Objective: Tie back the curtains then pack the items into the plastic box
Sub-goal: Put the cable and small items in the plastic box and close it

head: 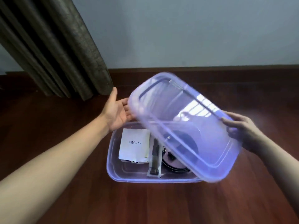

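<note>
A plain wall (178, 29), pale blue-grey and evenly lit, fills the upper part of the view; along its foot runs a dark brown skirting board (210, 68), meeting the floor (48, 126) in a straight line; the floor is dark reddish-brown wood, apparently laid in long boards, though the seams are faint; it carries a slight sheen, brightest toward the right; the light is soft and diffuse.

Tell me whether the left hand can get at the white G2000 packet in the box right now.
Probably yes. The lid, tilted in the right hand, covers only the right side of the box; the packet lies uncovered near the open left hand.
</note>
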